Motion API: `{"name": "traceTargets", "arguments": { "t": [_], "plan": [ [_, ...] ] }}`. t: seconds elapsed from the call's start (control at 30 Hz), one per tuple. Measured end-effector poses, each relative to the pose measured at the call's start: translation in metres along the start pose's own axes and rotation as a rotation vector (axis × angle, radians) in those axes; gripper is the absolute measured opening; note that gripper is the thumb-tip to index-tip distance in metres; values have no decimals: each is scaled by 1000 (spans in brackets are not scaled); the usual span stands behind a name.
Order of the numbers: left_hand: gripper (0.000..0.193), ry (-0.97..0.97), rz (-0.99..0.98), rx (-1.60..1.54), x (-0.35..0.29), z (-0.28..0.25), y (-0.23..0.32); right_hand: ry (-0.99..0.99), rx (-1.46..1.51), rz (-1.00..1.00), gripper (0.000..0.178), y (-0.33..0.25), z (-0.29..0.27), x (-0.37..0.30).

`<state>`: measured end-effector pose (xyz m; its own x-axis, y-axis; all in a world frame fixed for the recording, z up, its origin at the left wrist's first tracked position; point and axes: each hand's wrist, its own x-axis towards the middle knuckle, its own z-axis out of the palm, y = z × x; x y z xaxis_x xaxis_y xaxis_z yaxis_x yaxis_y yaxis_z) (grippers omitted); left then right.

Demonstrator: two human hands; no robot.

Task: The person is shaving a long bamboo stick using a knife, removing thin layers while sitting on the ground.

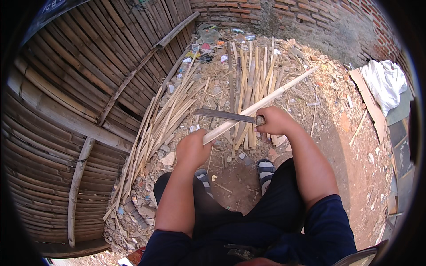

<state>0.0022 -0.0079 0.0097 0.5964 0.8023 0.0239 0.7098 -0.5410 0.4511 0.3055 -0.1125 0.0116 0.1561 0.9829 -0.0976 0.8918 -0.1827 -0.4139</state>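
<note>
My left hand (pixel 194 149) is closed around the near end of a pale bamboo strip (pixel 280 90), which slants up and away to the right. In my right hand (pixel 272 120) is the handle of a machete (pixel 225 115). Its dark blade points left and lies across the strip, a little beyond my left hand. Whether the edge bites into the bamboo cannot be made out. Beyond both hands, a pile of bamboo pieces (pixel 252 80) lies on the ground. Thin split bamboo strips (pixel 165 116) are heaped to the left.
A bamboo slat wall (pixel 84 57) runs along the left. The brick wall (pixel 306 17) closes off the far side. At the right lie a white sack (pixel 385 84) and a cardboard sheet (pixel 369 104). Rubble and litter cover the ground around my sandalled feet (pixel 265 172).
</note>
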Motion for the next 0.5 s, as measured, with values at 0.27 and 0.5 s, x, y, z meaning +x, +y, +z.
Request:
{"name": "traceTargets", "arguments": {
  "t": [0.27,0.5],
  "plan": [
    [34,-1,0,20,0,1,-2,-40,-51,-31,48,-13,0,-2],
    [37,15,7,4,0,2,-1,-32,19,-20,50,-3,1,0]
  ]
}}
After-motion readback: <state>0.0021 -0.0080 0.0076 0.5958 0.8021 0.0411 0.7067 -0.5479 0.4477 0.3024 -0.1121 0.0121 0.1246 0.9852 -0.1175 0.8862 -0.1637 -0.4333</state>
